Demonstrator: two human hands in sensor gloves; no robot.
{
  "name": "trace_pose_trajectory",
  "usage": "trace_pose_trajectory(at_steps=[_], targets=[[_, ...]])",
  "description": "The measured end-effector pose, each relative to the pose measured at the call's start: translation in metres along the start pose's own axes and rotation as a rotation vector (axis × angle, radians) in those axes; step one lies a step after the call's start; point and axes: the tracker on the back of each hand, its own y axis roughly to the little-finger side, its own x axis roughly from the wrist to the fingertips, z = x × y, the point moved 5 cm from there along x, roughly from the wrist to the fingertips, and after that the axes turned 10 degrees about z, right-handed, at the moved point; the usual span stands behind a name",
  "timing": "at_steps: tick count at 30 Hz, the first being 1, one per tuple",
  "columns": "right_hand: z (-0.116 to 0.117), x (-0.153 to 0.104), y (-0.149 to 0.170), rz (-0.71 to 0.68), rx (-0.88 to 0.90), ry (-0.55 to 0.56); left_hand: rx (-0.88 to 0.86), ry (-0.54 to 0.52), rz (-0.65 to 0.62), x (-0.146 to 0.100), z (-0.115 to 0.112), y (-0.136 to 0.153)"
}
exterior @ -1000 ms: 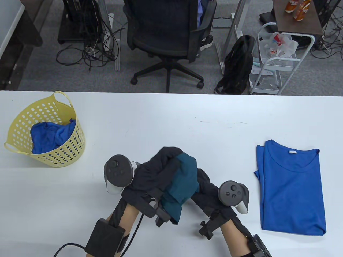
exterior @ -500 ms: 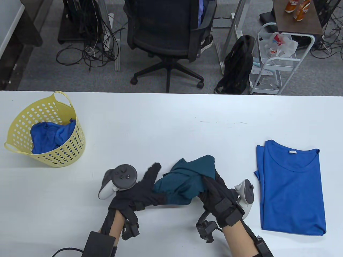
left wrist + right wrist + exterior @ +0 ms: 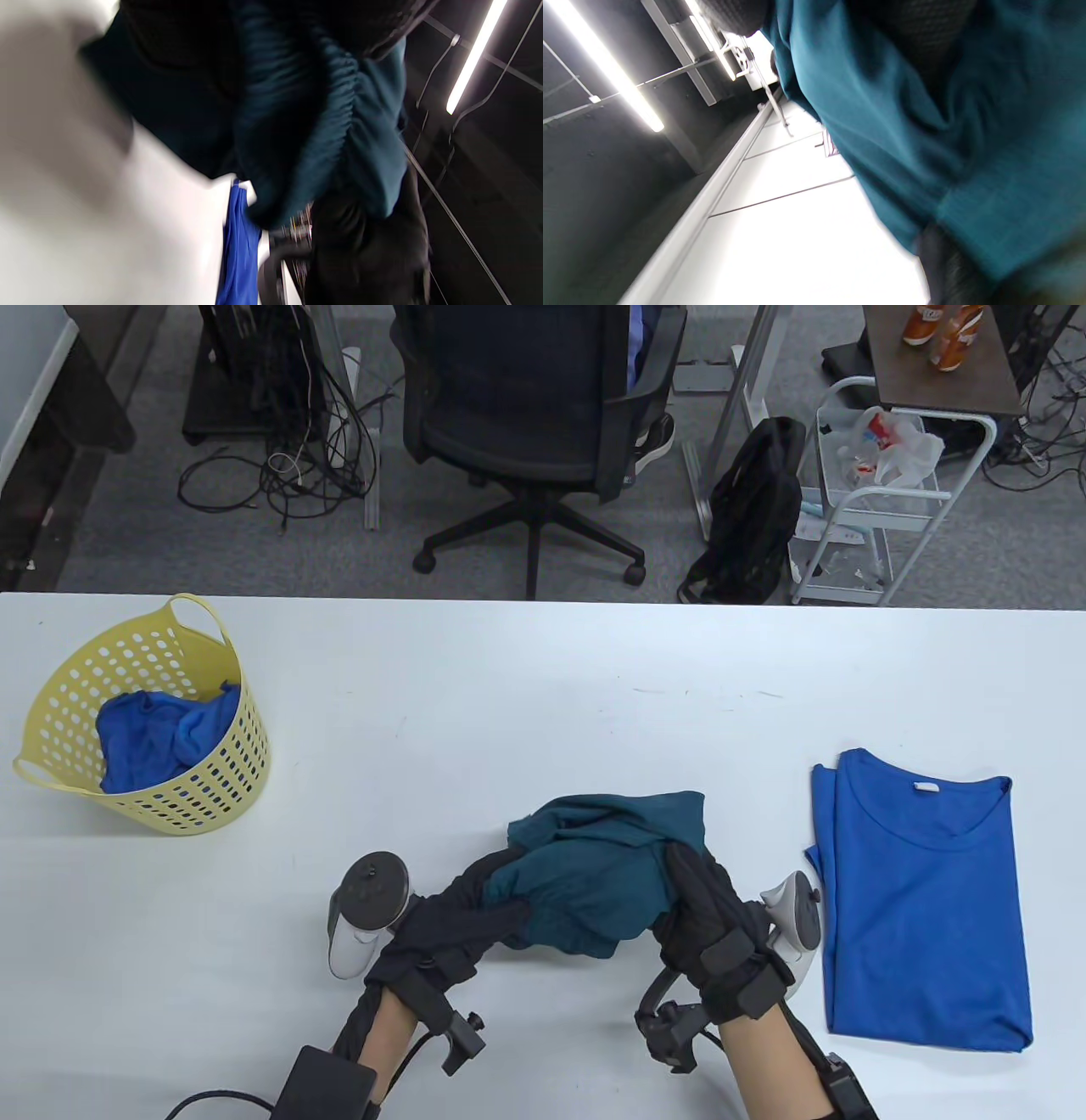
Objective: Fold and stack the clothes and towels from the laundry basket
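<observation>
From above, at six o'clock on the table (image 3: 526, 687), the left hand (image 3: 450, 925) and right hand (image 3: 704, 916) both grip a bunched teal garment (image 3: 594, 874); I judge it awaits spreading flat, with the basket (image 3: 212, 806) at nine o'clock and the folded blue shirt (image 3: 925, 916) at three. Both wrist views show teal cloth (image 3: 322, 140) bunched against gloved fingers (image 3: 925, 46); no writing is readable, the shirt's white neck label too small.

Bunched teal garment (image 3: 882, 127), close up

- Teal garment (image 3: 594, 874): bunched, held between both hands above the surface.
- Blue shirt (image 3: 920, 899): folded flat, right.
- Yellow laundry basket (image 3: 246, 746): left, holding crumpled blue cloth (image 3: 161, 734).
</observation>
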Motion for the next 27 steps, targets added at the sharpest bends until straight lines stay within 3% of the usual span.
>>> trace_pose_trajectory(at_steps=[1,2,3,5,6,7,9,10,11,12,14,16,19,23,25,27], targets=[[-0.006,-0.001,-0.002,0.009,-0.044,0.050,0.013,-0.028,0.017,-0.002,0.004,-0.001],[-0.022,-0.007,-0.007,0.033,-0.182,0.219,0.007,-0.075,0.053,-0.005,0.010,-0.001],[-0.029,-0.011,-0.011,0.024,-0.262,0.310,-0.002,-0.116,0.098,-0.008,0.014,-0.001],[-0.033,-0.022,-0.032,-0.128,-0.585,0.508,-0.017,-0.137,0.151,-0.010,0.019,0.000],[-0.025,-0.022,-0.038,-0.183,-0.687,0.489,-0.042,-0.121,0.163,-0.009,0.019,0.001],[-0.010,-0.021,-0.042,-0.258,-0.799,0.381,-0.092,-0.094,0.177,-0.009,0.019,0.003],[0.029,-0.015,-0.037,-0.347,-0.940,0.018,-0.175,-0.052,0.186,-0.008,0.018,0.006],[0.046,-0.014,-0.029,-0.320,-0.973,-0.143,-0.203,-0.033,0.190,-0.008,0.018,0.007],[0.067,-0.013,-0.013,-0.208,-1.016,-0.309,-0.230,-0.015,0.192,-0.008,0.017,0.008],[0.082,-0.013,0.002,-0.119,-1.112,-0.391,-0.239,-0.003,0.188,-0.009,0.017,0.007],[0.100,-0.014,0.016,-0.203,-1.278,-0.390,-0.240,0.024,0.178,-0.008,0.013,0.006],[0.106,-0.014,0.017,-0.332,-1.328,-0.256,-0.230,0.062,0.135,-0.007,0.006,0.002],[0.096,-0.012,0.013,-0.344,-1.126,-0.117,-0.198,0.101,0.015,-0.007,-0.002,-0.006],[0.065,-0.006,0.016,-0.138,-0.575,-0.069,-0.077,0.186,-0.082,-0.008,-0.020,-0.020],[0.059,-0.005,0.021,-0.060,-0.397,-0.059,0.074,0.211,-0.127,-0.010,-0.034,-0.031],[0.060,-0.004,0.025,-0.023,-0.343,-0.095,0.305,0.217,-0.161,-0.014,-0.048,-0.041]])
